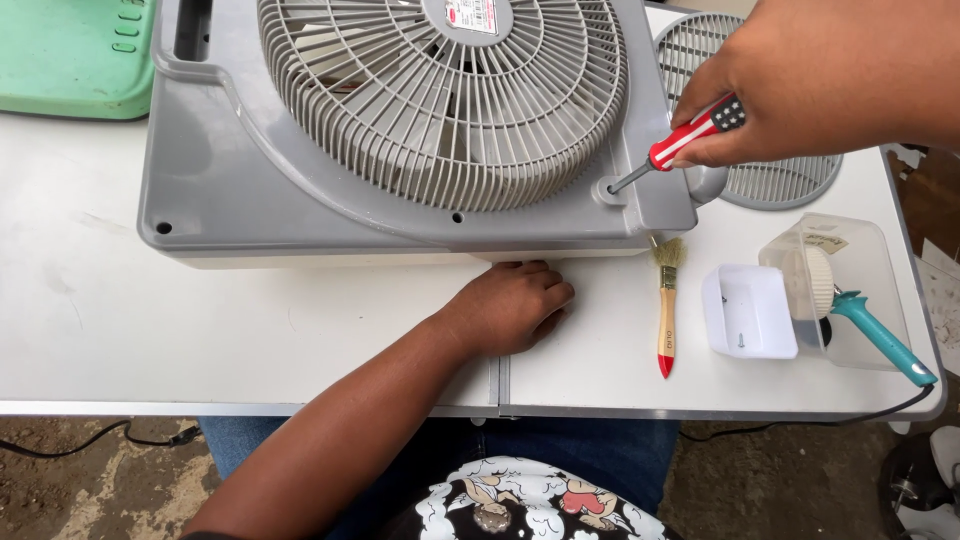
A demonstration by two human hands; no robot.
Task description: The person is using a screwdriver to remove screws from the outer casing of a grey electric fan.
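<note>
Two hands are seen at work on a grey box fan (300, 190) that is laid flat on the white counter (150, 330), filling the upper middle of the frame. The right hand (800, 90), at the upper right, is closed in a firm grip around a red-handled screwdriver (690, 140), whose tip is set into a screw hole at the fan's lower right corner. The left hand (510, 305), in the centre, is loosely curled and pressed against the fan's near edge, holding nothing, apparently so that the housing is steadied. A small paintbrush (666, 305), a white tray (748, 312) and a loose round grille (770, 170) are kept within reach at the right.
</note>
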